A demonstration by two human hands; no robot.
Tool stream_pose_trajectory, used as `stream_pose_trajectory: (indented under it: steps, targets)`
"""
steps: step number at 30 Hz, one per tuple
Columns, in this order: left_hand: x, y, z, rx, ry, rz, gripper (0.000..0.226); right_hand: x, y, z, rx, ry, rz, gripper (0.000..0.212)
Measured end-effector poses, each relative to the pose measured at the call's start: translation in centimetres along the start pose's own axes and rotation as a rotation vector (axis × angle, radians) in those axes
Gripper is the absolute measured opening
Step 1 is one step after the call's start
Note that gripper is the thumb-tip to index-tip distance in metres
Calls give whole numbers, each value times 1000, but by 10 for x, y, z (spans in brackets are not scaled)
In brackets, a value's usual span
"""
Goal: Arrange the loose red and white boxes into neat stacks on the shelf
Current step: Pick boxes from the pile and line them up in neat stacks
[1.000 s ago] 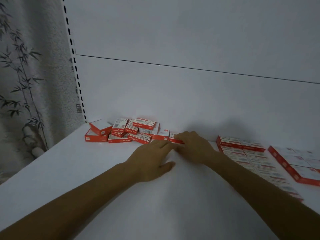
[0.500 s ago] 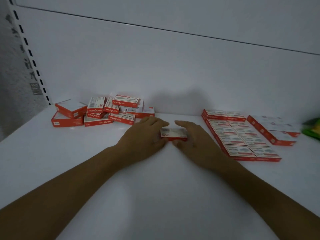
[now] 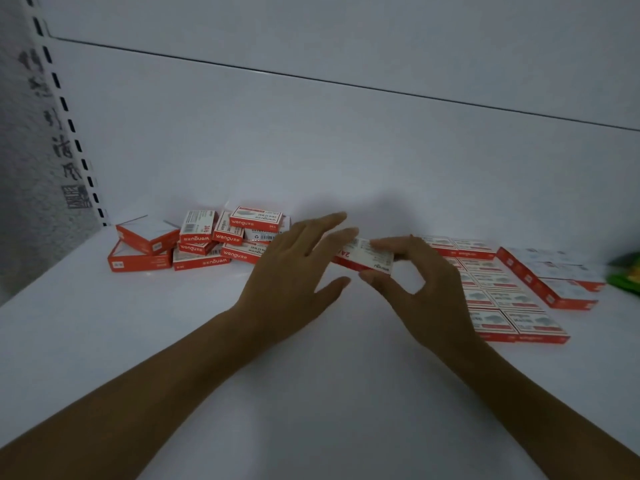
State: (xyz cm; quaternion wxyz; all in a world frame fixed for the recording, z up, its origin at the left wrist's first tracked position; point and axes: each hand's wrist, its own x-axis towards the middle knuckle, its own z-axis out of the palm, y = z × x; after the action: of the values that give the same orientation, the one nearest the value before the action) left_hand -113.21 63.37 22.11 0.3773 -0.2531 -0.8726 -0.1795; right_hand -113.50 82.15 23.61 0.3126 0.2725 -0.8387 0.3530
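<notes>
Post (image 3: 65, 133), slotted, at far left, against a grey wall. Next to it, at the back of a white shelf (image 3: 311, 393), pile (image 3: 214, 244) of loose red and white boxes, jumbled: some flat, some leaning on others, two larger ones at its left end, one askew atop the other. Right of pile, left hand (image 3: 294, 271), palm down, fingers straight and spread, gripping nothing; fingertips at left end of box (image 3: 367, 259), touching or just over it, hard to tell which. Box between both hands, tilted, long red side towards camera, seemingly raised off shelf. Right hand (image 3: 426, 282) pinching its right end, thumb below, curled fingers on top. Behind and right of that hand, rows (image 3: 498, 299) of boxes lying flat, edge to edge, two across, from back towards front. Further right, slightly apart, stack (image 3: 550, 282) of boxes, likewise aligned. At far right edge, green thing (image 3: 627, 275), blurred, cut off by frame.
</notes>
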Motion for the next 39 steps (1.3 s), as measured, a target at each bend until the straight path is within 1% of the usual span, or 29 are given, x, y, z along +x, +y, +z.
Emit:
stream_pose_trajectory:
  steps: [2,3,6,8,10,13,15,19,22,25,29,32,34,36,39]
  targets:
    - [2,2,-4,-84,25,5,43,1,-11,-8,231,-31,193,24]
    - [2,4,-6,-181,20,-27,38,3,-14,-11,360,-54,295,23]
    - [3,9,-12,-520,-14,-207,29,8,-12,-16,642,-136,546,27]
    - [3,10,-12,-630,-17,-318,28,10,-9,-17,740,-166,622,34]
    - [6,11,-12,-695,-23,-390,26,11,-7,-19,781,-182,639,34]
    - [7,12,-11,-751,-37,-450,24,10,-4,-21,796,-214,627,21]
    - [7,13,-10,-768,-43,-467,26,9,-4,-22,779,-237,622,20]
    - [5,15,-10,-717,-24,-439,26,8,-4,-21,760,-255,628,31]
    - [5,17,-13,-612,30,-380,31,7,-3,-21,796,-265,643,31]
    - [6,18,-15,-707,18,-470,28,7,-4,-21,806,-295,635,33]
    - [8,20,-14,-834,-5,-568,32,6,-5,-21,779,-318,610,35]
    - [6,27,-12,-1012,-76,-609,32,3,-6,-19,758,-380,596,35]
    - [5,32,-11,-1058,-151,-605,34,2,-7,-18,774,-383,603,35]
    - [3,33,-10,-1028,-208,-576,35,2,-6,-17,786,-345,608,32]
    - [1,31,-9,-850,-212,-531,34,4,-4,-15,879,-265,685,24]
